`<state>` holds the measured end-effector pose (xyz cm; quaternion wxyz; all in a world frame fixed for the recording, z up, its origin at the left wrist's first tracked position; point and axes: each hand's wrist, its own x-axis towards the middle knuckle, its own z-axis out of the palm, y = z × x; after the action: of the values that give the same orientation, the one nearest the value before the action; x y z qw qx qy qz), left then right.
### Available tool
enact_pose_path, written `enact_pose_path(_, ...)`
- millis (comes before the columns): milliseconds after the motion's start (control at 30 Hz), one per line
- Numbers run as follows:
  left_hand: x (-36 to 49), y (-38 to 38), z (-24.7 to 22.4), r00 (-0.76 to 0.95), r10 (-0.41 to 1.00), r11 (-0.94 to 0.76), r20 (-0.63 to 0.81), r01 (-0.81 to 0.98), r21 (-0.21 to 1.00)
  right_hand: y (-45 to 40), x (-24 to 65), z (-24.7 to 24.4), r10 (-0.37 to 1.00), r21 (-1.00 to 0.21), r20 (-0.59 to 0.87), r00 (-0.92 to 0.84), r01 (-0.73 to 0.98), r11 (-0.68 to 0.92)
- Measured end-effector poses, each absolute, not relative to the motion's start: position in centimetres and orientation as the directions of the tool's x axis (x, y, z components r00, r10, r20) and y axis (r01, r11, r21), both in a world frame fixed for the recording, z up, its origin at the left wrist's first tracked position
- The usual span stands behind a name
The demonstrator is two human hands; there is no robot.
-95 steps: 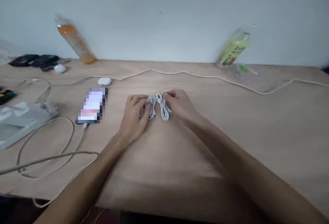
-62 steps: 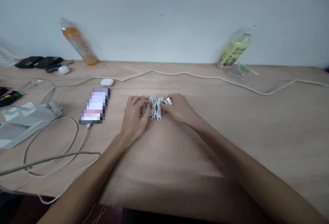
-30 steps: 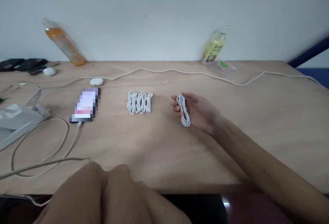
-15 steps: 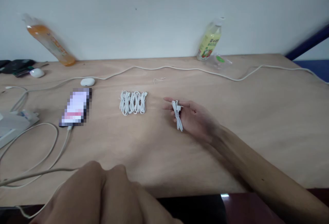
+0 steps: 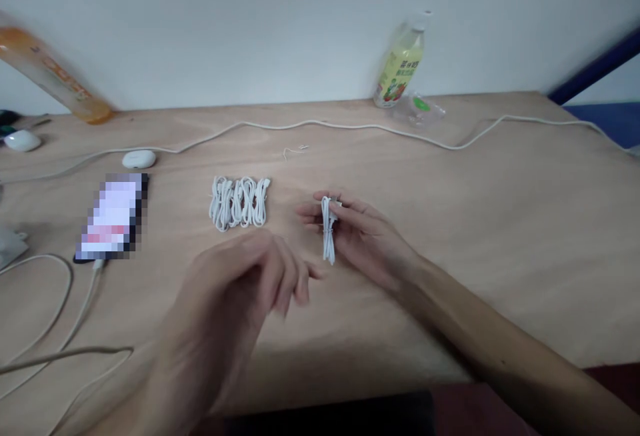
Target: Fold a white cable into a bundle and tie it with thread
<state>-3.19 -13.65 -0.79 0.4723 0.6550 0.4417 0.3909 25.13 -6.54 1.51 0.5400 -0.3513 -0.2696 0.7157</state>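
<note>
A folded white cable bundle (image 5: 328,233), bound round its middle, rests upright in my right hand (image 5: 367,233), with the thumb against its upper part and fingers behind. My left hand (image 5: 250,283) is raised over the table just left of it, blurred, with fingers bent and apart and nothing visible in them. Several similar white cable bundles (image 5: 239,203) lie side by side in a row on the wooden table, beyond my left hand.
A phone (image 5: 113,216) with a plugged-in cable and a white case (image 5: 139,159) lie left. A long white cable (image 5: 310,124) crosses the back, before an orange bottle (image 5: 65,83), a yellow-green bottle (image 5: 400,69) and clear plastic (image 5: 419,109). A thin tie (image 5: 295,151) lies mid-table.
My left hand has moved up and right from the near edge toward the held bundle. My right thumb has come onto the bundle, which is now more upright. The view has shifted slightly right.
</note>
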Motion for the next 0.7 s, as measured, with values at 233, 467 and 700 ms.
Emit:
enact_pose_path(233,7.2,-5.8,3.3,0.384,0.92,0.085,-0.082,0.008,0.996,-7.2,24.6,2.6,0.958,-0.765,-0.213,-0.191,-0.578,-0.285)
enact_pose_path(467,6.4,-6.1,0.9,0.625,0.772,0.269,-0.12,-0.149,0.951,-8.1,24.0,3.1,0.955,-0.824,-0.237,-0.178,-0.484,-0.295)
enact_pose_path(700,6.4,-6.0,1.2,0.497,0.857,0.264,-0.135,-0.2,0.943,-8.1,23.9,2.1,0.994,-0.907,-0.093,-0.048,-0.407,-0.105)
